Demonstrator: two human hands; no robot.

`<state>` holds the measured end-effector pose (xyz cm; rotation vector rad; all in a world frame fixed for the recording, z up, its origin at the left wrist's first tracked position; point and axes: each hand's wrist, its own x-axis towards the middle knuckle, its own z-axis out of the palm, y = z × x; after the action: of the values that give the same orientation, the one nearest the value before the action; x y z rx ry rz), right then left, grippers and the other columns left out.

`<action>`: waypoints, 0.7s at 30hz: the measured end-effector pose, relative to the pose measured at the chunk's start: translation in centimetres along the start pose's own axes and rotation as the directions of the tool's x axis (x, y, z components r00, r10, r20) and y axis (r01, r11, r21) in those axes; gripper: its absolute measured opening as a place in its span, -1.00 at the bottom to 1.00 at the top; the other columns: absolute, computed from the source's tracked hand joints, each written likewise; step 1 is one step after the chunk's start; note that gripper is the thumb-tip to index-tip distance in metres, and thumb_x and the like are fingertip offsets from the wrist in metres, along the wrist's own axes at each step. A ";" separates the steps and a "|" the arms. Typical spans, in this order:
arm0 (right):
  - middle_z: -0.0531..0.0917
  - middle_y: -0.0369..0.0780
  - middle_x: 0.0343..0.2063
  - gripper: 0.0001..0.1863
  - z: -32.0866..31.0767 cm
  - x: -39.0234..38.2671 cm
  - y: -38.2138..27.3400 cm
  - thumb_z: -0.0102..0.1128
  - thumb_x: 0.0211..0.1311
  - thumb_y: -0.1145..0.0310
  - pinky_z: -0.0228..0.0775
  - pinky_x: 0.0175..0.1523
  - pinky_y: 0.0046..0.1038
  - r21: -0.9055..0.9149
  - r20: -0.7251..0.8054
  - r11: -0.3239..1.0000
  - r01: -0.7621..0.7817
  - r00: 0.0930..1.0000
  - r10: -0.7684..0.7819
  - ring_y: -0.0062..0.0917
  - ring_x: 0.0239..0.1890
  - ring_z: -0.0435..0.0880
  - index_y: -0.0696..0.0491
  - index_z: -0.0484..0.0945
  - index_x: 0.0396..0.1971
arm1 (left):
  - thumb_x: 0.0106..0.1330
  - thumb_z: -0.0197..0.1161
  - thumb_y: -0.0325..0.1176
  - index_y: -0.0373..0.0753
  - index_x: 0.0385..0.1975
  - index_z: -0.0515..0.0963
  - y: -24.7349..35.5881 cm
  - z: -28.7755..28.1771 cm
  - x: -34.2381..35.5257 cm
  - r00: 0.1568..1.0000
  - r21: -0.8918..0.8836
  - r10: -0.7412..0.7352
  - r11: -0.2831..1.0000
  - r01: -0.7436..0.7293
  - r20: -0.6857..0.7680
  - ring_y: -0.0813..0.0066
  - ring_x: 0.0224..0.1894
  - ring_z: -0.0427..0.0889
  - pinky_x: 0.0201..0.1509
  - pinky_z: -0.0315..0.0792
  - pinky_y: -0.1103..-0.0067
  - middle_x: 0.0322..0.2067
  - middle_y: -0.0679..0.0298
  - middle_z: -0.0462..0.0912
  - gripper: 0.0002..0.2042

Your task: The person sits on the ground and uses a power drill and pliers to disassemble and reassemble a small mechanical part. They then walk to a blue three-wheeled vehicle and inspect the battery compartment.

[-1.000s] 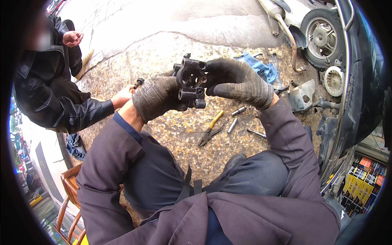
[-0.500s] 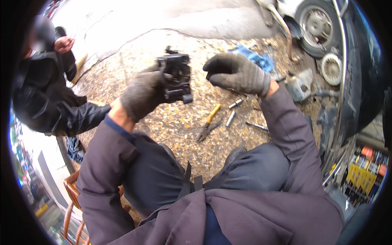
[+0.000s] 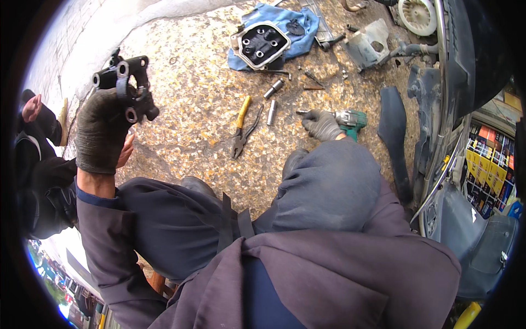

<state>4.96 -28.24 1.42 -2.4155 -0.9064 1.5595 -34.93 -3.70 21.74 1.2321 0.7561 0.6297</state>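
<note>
My left hand point(image 3: 100, 131), in a grey work glove, is raised at the left and closed around a black metal bracket-like engine part point(image 3: 125, 90) with round bosses and holes. At the right, beyond my knee, my gloved right hand point(image 3: 322, 126) is closed over the front end of a green cordless impact wrench point(image 3: 353, 119) lying low by the ground. The wrench's dark tip pokes out left of my fingers, and my knee hides part of that arm. Between my hands lie yellow-handled pliers point(image 3: 241, 126), one handle bare, and two metal sockets point(image 3: 272, 112).
An open engine cover point(image 3: 234, 45) with a dark oily inside rests on a blue cloth point(image 3: 307, 38). A grey metal shroud point(image 3: 368, 46), a white fan wheel point(image 3: 417, 15) and dark plastic panels point(image 3: 392, 115) lie at the right beside a vehicle. Another person's hand point(image 3: 127, 151) is close behind my left hand.
My left hand has carried the black engine part leftward. My right hand has come down from mid-air to the impact wrench. The view has shifted, showing the engine cover on the cloth.
</note>
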 end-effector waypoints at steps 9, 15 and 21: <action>0.75 -0.14 -0.27 -0.72 2.9 0.4 0.6 0.36 0.19 0.30 0.57 -0.11 -0.40 -0.090 0.036 0.993 0.079 0.996 -0.076 -0.47 -0.24 0.72 0.10 0.65 -0.14 | 0.38 0.11 -0.36 -0.36 -0.09 0.58 1.5 1.7 1.2 0.980 -0.283 -0.196 0.938 0.198 0.035 0.25 -0.08 0.65 0.10 0.53 0.33 -0.12 0.12 0.66 -0.76; 0.73 -0.15 -0.26 -0.70 1.5 1.0 -1.5 0.34 0.21 0.24 0.58 -0.08 -0.44 0.016 0.099 0.974 0.225 0.969 -0.225 -0.48 -0.22 0.70 0.12 0.63 -0.16 | 0.34 0.12 -0.37 -0.37 0.00 0.49 1.6 3.2 1.7 0.982 0.073 -0.121 0.989 0.132 -0.142 0.35 -0.20 0.66 -0.04 0.56 0.45 -0.20 0.14 0.62 -0.70; 0.66 -0.06 -0.15 -0.39 -5.9 -0.1 -13.6 0.37 0.13 -0.06 0.59 0.03 -0.35 0.031 0.161 0.652 0.758 0.640 -0.751 -0.37 -0.13 0.69 0.14 0.55 -0.02 | 0.18 0.17 -0.56 -0.35 0.05 0.38 0.5 8.3 2.2 0.990 0.379 -0.108 0.915 0.134 -0.089 0.45 -0.08 0.58 0.03 0.54 0.52 -0.10 0.19 0.56 -0.61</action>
<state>4.39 -15.99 9.82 -1.5354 -1.7031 1.3702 -27.04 -6.74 23.14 1.5144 1.0387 0.4311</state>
